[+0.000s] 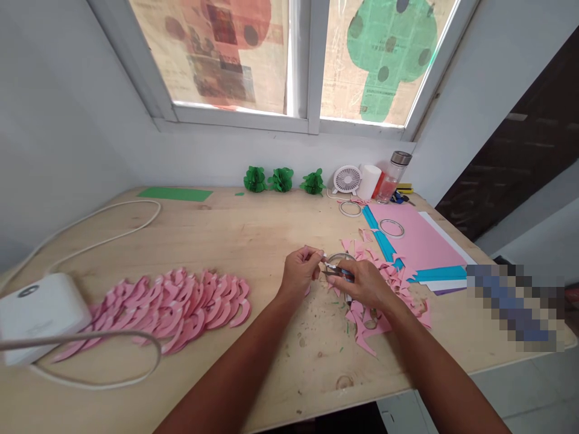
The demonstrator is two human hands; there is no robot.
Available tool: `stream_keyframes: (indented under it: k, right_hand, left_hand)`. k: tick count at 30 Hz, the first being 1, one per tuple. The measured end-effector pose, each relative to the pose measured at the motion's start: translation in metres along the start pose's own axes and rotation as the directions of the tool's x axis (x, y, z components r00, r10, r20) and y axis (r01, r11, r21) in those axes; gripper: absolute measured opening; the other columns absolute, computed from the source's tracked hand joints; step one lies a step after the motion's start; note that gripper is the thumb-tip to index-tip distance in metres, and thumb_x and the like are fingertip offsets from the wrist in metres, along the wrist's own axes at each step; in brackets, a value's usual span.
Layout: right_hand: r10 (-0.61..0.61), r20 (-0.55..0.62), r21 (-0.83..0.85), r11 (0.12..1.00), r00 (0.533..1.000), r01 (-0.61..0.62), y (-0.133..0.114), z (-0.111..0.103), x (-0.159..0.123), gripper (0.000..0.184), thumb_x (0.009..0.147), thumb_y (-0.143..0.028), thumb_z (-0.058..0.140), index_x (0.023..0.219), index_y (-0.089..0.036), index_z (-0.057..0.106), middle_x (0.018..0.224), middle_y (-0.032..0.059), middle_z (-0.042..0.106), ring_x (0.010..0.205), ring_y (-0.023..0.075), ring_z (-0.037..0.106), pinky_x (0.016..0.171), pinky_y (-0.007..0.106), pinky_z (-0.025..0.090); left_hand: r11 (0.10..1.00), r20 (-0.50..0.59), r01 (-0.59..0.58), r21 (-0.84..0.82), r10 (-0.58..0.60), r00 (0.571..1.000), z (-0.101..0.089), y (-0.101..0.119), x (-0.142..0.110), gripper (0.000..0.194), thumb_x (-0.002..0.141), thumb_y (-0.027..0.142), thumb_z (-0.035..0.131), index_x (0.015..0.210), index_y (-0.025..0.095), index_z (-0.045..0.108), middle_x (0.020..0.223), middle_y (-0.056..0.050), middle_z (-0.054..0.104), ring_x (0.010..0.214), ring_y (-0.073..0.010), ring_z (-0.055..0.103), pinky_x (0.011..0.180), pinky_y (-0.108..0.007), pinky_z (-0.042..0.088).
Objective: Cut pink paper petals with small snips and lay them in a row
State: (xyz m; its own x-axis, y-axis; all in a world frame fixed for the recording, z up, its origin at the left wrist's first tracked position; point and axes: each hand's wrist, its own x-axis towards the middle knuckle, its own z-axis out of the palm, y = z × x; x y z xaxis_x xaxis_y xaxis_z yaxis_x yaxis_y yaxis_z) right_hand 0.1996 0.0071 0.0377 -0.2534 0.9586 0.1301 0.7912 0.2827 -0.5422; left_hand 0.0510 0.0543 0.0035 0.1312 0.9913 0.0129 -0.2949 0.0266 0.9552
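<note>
My left hand (299, 270) is closed in a pinch on a small white piece (324, 258), too small to make out fully. A bit of pink paper shows just below that hand. In my right hand (367, 282) is a pair of scissors (335, 273), the blades pointing left toward my left fingertips. Both hands are close together over the table, beside a heap of pink paper scraps (404, 286). Part of a ring-shaped tape roll (340, 257) shows behind the right hand.
Curved pink paper pieces (181, 307) lie in overlapping rows at left, near a white device (43, 313) with a looping cable. Pink and blue sheets (420, 235) lie at right, with a tape roll (391, 228) on top. Green paper shapes (280, 179), a fan (347, 179) and a bottle (392, 178) line the wall.
</note>
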Motion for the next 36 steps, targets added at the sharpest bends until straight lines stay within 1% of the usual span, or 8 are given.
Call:
stream_keyframes:
  k: [2,5,8,10,21,29,33,36]
  right_hand:
    - [0.033,-0.061,0.091,0.996,0.998,-0.027,0.001,-0.001,0.001,0.029,0.079,-0.045,0.050,0.076,-0.019,0.062,0.056,-0.0045,0.046,0.052,0.0092,0.040,0.050,0.021,0.025]
    - [0.121,-0.169,0.278,0.958,0.978,-0.071,0.004,-0.002,0.003,0.030,0.077,-0.045,0.052,0.070,-0.017,0.058,0.054,-0.0052,0.040,0.051,0.0088,0.036,0.048,0.021,0.025]
    - [0.193,-0.182,0.438,0.894,0.964,-0.096,0.004,-0.001,0.005,0.026,0.075,-0.042,0.055,0.071,-0.016,0.055,0.054,-0.0055,0.038,0.050,0.0086,0.034,0.047,0.021,0.025]
    - [0.219,-0.174,0.482,0.869,0.960,-0.111,0.004,0.002,0.006,0.022,0.074,-0.038,0.056,0.072,-0.016,0.055,0.054,-0.0056,0.039,0.049,0.0084,0.033,0.046,0.021,0.025]
    - [0.233,-0.175,0.571,0.815,0.957,-0.094,0.001,0.009,0.008,0.018,0.072,-0.034,0.058,0.072,-0.016,0.057,0.063,-0.0009,0.053,0.056,0.0106,0.041,0.050,0.022,0.031]
    - [0.194,-0.190,0.568,0.822,0.962,-0.054,0.003,0.010,0.008,0.017,0.073,-0.033,0.057,0.067,-0.018,0.053,0.059,-0.0026,0.051,0.054,0.0101,0.041,0.050,0.022,0.031]
    - [0.183,-0.199,0.546,0.836,0.963,-0.046,0.001,0.006,0.006,0.018,0.073,-0.033,0.057,0.066,-0.018,0.052,0.056,-0.0039,0.047,0.051,0.0091,0.037,0.047,0.022,0.028]
    - [0.180,-0.179,0.584,0.810,0.967,-0.042,-0.001,0.003,0.005,0.017,0.072,-0.031,0.058,0.064,-0.018,0.050,0.055,-0.0046,0.043,0.051,0.0091,0.035,0.048,0.022,0.027]
  left_hand:
    - [0.999,0.041,0.018,-0.033,-0.016,0.999,0.000,0.000,0.000,0.021,0.065,0.033,0.064,0.062,0.014,0.058,0.052,0.003,0.057,0.033,-0.0043,0.037,0.035,-0.019,0.025]
    - [0.998,0.091,0.046,-0.039,-0.043,0.995,0.000,0.000,-0.001,0.023,0.068,0.036,0.064,0.066,0.013,0.059,0.060,0.000,0.062,0.035,-0.0043,0.039,0.035,-0.019,0.025]
    - [0.998,0.120,0.060,-0.033,-0.055,0.991,0.002,0.003,-0.005,0.023,0.068,0.035,0.064,0.065,0.013,0.059,0.058,0.001,0.061,0.035,-0.0040,0.040,0.037,-0.019,0.028]
    - [0.998,0.146,0.060,-0.016,-0.057,0.988,0.004,0.005,-0.007,0.023,0.069,0.035,0.064,0.064,0.013,0.059,0.056,0.001,0.060,0.035,-0.0037,0.039,0.037,-0.019,0.028]
    - [0.998,0.223,0.048,0.032,-0.054,0.973,0.007,0.005,-0.010,0.023,0.070,0.036,0.063,0.065,0.014,0.061,0.051,0.002,0.056,0.038,-0.0054,0.040,0.041,-0.020,0.031]
    - [0.996,0.213,0.050,0.077,-0.066,0.975,0.009,0.012,-0.015,0.024,0.072,0.036,0.060,0.064,0.014,0.063,0.039,0.004,0.049,0.037,-0.0065,0.039,0.042,-0.021,0.029]
    - [0.995,0.213,0.100,0.007,-0.099,0.972,0.010,0.015,-0.016,0.034,0.077,0.043,0.053,0.069,0.013,0.067,0.047,0.000,0.056,0.037,-0.0072,0.041,0.040,-0.022,0.025]
    - [0.978,0.229,0.183,-0.096,-0.157,0.961,0.008,0.015,-0.015,0.038,0.076,0.045,0.053,0.083,0.011,0.067,0.058,-0.003,0.062,0.038,-0.0077,0.044,0.041,-0.023,0.028]
